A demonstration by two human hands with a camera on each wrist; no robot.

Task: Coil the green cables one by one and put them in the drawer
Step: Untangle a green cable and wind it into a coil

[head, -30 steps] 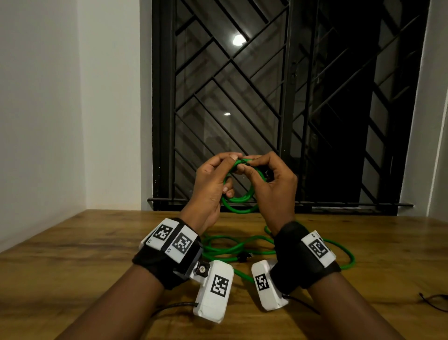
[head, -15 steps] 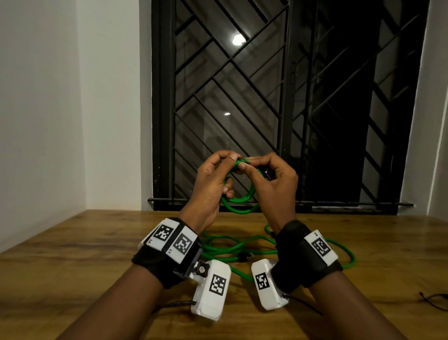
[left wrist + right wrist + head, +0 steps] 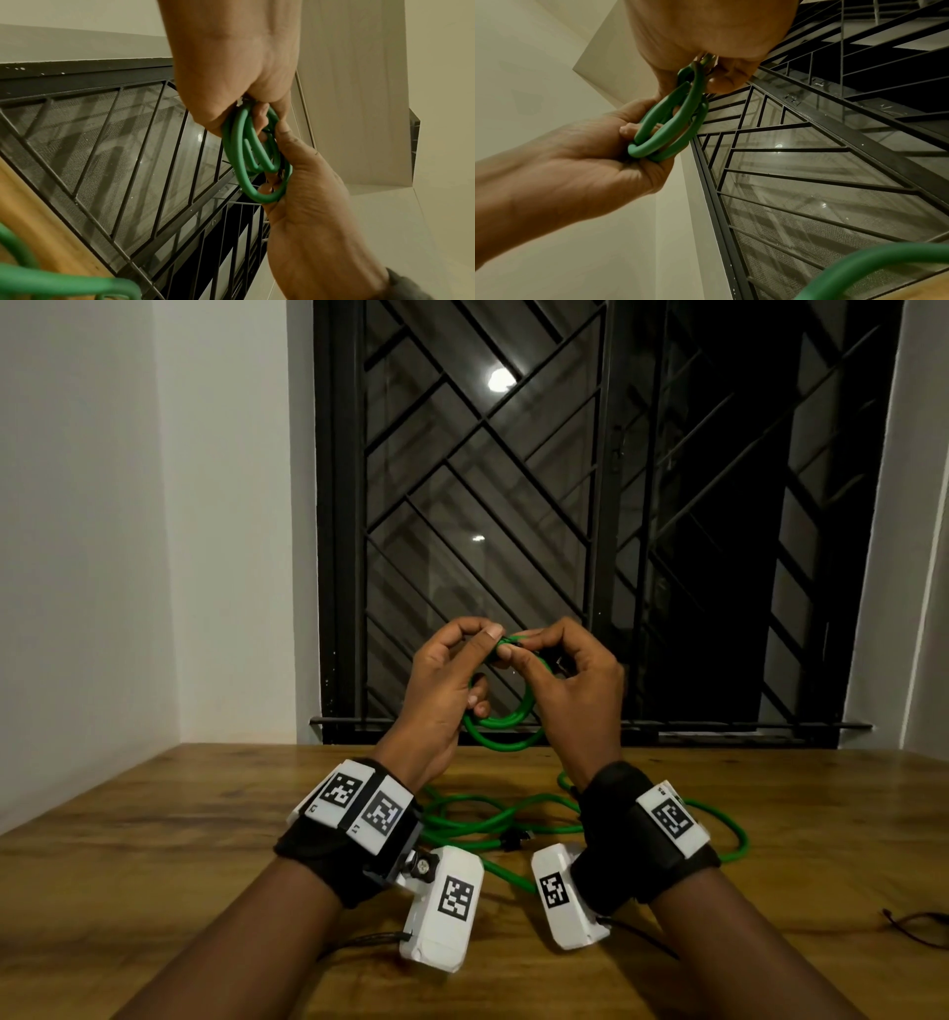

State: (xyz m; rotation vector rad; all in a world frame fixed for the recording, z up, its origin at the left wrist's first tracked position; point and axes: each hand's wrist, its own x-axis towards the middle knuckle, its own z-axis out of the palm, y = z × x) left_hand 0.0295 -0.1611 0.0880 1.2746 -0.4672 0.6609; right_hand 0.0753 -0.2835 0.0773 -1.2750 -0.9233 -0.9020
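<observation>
Cables: green. Table: brown wood grain. Window grille: black diagonal bars. Wrist bands: black; white tags with black square codes. Walls: white.

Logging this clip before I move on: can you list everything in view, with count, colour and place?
Coiled cable: one, green, a few loops held up above the table by both hands.
Loose cable: green, count unclear, sprawled on the table beneath the wrists, with a dark connector.
Table: one, brown wood, foreground.
Window grille: one, black metal, behind the table.
Walls: white, left and right of the window.
Thin dark wire: one, at the table's right edge.
Wrist cameras: two, white, with black-and-white markers, on black wristbands.
Left hand: pinches the coil's top.
Right hand: pinches the coil's top.
</observation>
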